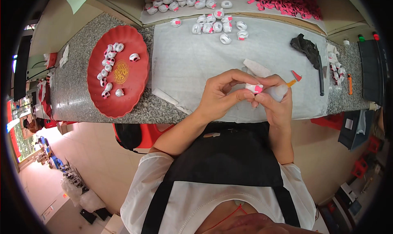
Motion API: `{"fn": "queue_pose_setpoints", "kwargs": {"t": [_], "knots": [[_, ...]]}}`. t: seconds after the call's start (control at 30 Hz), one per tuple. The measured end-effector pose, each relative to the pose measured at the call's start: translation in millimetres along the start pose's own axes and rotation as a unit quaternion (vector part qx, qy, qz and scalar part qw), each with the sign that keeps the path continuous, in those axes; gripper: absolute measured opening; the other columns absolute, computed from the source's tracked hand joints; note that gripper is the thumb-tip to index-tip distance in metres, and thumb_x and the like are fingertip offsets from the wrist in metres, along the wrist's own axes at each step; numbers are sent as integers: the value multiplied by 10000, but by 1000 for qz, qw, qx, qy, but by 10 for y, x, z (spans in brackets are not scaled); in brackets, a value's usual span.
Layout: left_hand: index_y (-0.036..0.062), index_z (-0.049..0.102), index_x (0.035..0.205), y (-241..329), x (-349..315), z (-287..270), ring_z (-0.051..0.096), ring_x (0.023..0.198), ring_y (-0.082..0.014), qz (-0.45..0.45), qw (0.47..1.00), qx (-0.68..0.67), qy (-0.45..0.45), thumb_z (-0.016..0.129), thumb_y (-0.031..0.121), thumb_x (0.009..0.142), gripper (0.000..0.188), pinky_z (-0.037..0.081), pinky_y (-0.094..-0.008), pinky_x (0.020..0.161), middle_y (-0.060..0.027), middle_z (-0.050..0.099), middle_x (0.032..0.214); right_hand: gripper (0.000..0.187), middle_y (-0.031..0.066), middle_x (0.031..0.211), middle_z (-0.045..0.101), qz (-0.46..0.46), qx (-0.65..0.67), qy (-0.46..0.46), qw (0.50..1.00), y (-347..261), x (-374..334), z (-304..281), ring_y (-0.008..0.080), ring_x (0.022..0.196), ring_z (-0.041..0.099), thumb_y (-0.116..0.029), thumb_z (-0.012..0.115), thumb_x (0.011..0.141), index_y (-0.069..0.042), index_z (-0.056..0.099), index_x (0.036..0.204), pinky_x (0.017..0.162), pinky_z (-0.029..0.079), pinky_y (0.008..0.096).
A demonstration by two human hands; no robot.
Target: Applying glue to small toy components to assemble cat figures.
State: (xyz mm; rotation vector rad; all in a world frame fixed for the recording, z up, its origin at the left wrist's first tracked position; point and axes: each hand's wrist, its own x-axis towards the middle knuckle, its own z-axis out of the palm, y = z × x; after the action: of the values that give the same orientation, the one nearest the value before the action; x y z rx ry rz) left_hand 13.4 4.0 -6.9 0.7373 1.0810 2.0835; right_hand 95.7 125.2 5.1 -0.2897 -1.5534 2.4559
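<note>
Over the near part of the paper sheet, my left hand (225, 92) is closed around a small white cat-head piece (250, 87) with a pink bow. My right hand (280, 109) meets it from the other side, its thumb and finger at the piece too. Tucked in the right hand is a small translucent squeeze bottle (279, 93) with a yellow nozzle (291, 83), pointing away to the right. A red tip (297, 76) shows just past the nozzle. Just beyond the fingers lies a whitish folded strip (257, 67).
On the left, a red scalloped tray (137, 80) holds several white-and-pink pieces. More white pieces (217, 27) sit at the sheet's far edge, below a shelf with a pink heap (282, 3). A black crumpled cloth (305, 47), a dark stick (321, 82) and an orange marker (349, 84) lie right.
</note>
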Motion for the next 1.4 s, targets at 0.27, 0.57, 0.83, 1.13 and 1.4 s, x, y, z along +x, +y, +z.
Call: {"fn": "queue_pose_setpoints", "kwargs": {"t": [0.27,0.57,0.83,1.13,1.4], "knots": [[-19,523,859,194,-11,-83,490,800,-152,40,995,83,24,571,-18,684,181,423,-233,641,-88,490,880,351,95,673,542,19,74,49,996,79,-2,29,110,484,473,-10,537,672,32,456,1011,453,379,207],[59,546,929,930,-214,-814,463,844,-235,144,629,715,269,605,57,637,298,367,-305,746,-94,517,867,630,94,878,434,-55,-68,143,986,-37,-1,-277,91,534,404,16,483,637,-39,213,1203,504,346,187],[45,548,868,76,869,-279,505,792,-256,168,690,703,-39,579,71,655,217,397,-341,691,-85,556,835,345,163,932,387,-61,-67,73,993,-161,-181,-359,156,531,435,-66,395,623,-16,299,951,378,363,226],[31,539,852,256,617,-26,486,671,-92,-3,879,477,-2,561,-16,684,176,396,-204,583,-23,527,801,340,128,933,426,-60,-28,124,990,-172,-252,-467,154,647,479,-112,399,772,18,350,1083,393,408,221],[25,424,1097,82,222,100,526,861,-192,-76,989,-84,92,470,51,778,324,437,-273,723,-126,521,978,403,117,917,442,-92,-68,137,984,-263,-106,-313,147,643,470,-125,445,760,41,336,1111,434,415,234]]}}
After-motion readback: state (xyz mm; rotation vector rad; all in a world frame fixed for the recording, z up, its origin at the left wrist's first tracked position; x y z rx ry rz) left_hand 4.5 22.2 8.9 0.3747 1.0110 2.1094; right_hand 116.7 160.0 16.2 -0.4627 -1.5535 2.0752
